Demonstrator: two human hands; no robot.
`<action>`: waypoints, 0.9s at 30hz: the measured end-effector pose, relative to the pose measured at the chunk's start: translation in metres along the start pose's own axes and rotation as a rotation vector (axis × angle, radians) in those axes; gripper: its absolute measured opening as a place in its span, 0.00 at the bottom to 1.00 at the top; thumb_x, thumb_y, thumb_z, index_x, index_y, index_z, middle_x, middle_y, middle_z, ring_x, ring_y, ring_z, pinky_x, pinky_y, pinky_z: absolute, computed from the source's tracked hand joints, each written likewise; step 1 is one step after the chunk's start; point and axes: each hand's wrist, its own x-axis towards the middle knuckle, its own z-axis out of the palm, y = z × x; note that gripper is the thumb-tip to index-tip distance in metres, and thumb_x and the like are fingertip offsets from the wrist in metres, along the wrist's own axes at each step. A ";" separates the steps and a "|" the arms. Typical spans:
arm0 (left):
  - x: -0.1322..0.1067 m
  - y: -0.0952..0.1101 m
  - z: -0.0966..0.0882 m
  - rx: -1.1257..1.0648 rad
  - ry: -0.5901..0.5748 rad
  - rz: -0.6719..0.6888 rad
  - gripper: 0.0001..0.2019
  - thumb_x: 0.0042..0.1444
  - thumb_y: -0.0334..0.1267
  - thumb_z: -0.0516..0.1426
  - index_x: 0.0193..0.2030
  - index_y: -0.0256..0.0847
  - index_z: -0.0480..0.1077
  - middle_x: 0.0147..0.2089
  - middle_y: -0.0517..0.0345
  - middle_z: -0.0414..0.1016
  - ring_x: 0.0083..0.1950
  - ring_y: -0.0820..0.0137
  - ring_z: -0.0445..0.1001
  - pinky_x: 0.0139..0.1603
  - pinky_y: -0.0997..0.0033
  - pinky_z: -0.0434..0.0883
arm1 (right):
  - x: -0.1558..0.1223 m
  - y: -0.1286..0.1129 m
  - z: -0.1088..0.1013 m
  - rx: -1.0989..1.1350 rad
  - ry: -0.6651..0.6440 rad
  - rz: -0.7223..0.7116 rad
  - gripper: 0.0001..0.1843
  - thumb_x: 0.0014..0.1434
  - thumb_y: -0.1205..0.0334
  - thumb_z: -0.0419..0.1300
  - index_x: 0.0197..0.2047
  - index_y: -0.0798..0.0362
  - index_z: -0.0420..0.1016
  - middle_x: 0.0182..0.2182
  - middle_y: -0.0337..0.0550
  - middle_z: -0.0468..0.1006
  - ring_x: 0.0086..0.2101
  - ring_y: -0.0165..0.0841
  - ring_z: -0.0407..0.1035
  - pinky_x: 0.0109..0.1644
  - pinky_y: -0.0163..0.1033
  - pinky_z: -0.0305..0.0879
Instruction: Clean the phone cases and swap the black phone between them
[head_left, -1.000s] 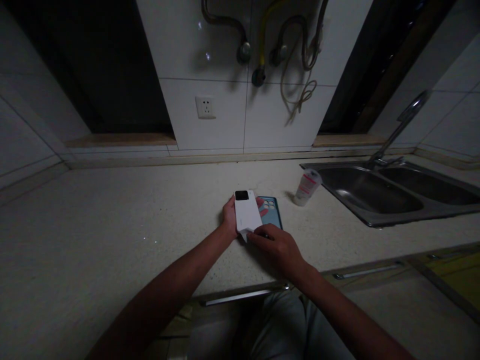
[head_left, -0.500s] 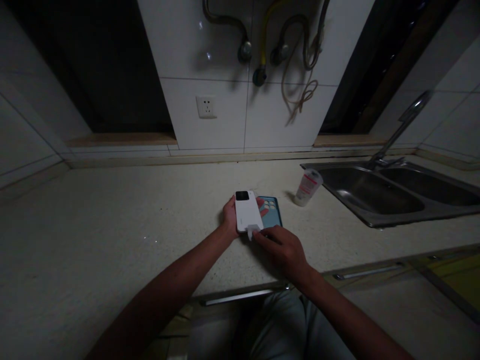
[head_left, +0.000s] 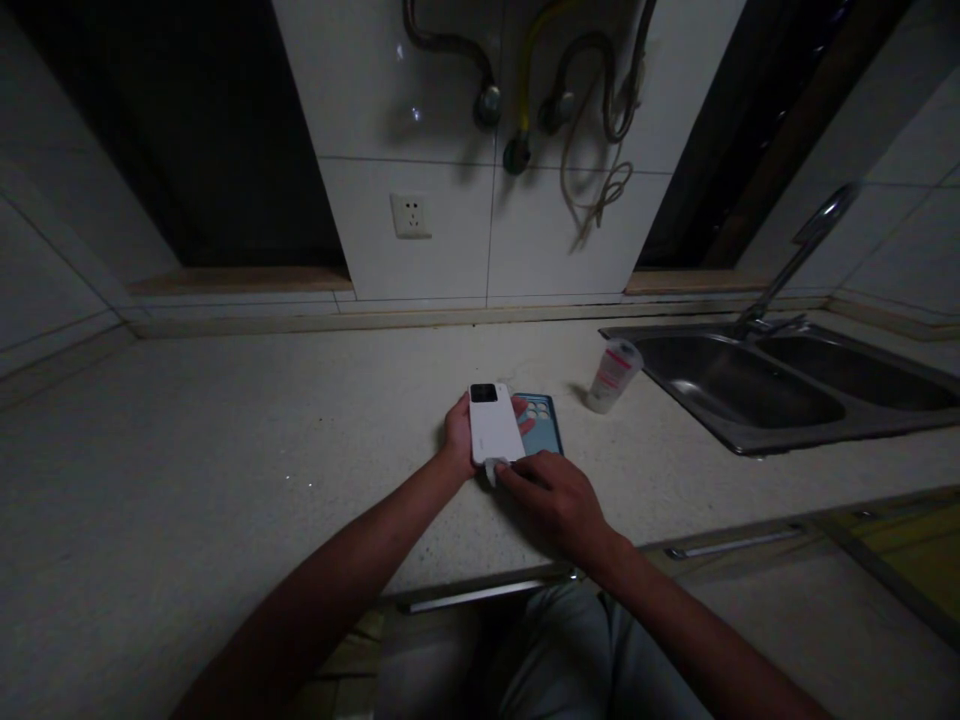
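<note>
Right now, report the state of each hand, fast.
Left hand: closed around the white rectangular phone with a black camera block.
Right hand: pinching a small white piece at the phone's near end.

We see a smooth, matt white phone (head_left: 493, 424), a speckled stone-like counter (head_left: 262, 430), a brushed metal sink (head_left: 757, 385) — and glossy wall tiles (head_left: 420, 120).

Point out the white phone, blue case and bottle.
white phone (head_left: 495, 428), head view, middle of its back.
blue case (head_left: 544, 432), head view, exposed part beside the phone.
bottle (head_left: 613, 376), head view, middle of its body.
</note>
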 end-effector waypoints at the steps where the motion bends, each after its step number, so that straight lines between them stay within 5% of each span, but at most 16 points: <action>1: 0.000 0.000 0.000 0.003 -0.001 -0.003 0.25 0.63 0.49 0.46 0.51 0.30 0.72 0.41 0.37 0.80 0.47 0.51 0.80 0.54 0.43 0.73 | 0.000 0.000 0.000 -0.002 -0.002 -0.002 0.10 0.68 0.66 0.56 0.48 0.52 0.77 0.32 0.43 0.79 0.30 0.31 0.66 0.33 0.38 0.56; 19: 0.001 0.001 -0.001 -0.041 0.028 -0.007 0.26 0.64 0.49 0.46 0.56 0.29 0.69 0.43 0.35 0.79 0.47 0.52 0.80 0.51 0.45 0.74 | -0.004 0.006 -0.003 -0.032 -0.030 0.042 0.10 0.65 0.69 0.58 0.45 0.51 0.80 0.31 0.44 0.79 0.31 0.32 0.66 0.34 0.38 0.57; 27: -0.001 0.005 0.001 -0.028 0.029 -0.048 0.26 0.64 0.51 0.46 0.54 0.32 0.70 0.44 0.37 0.79 0.44 0.52 0.80 0.46 0.47 0.75 | -0.007 0.019 -0.015 0.167 0.030 0.219 0.10 0.66 0.67 0.54 0.41 0.53 0.77 0.32 0.47 0.77 0.32 0.34 0.70 0.35 0.37 0.65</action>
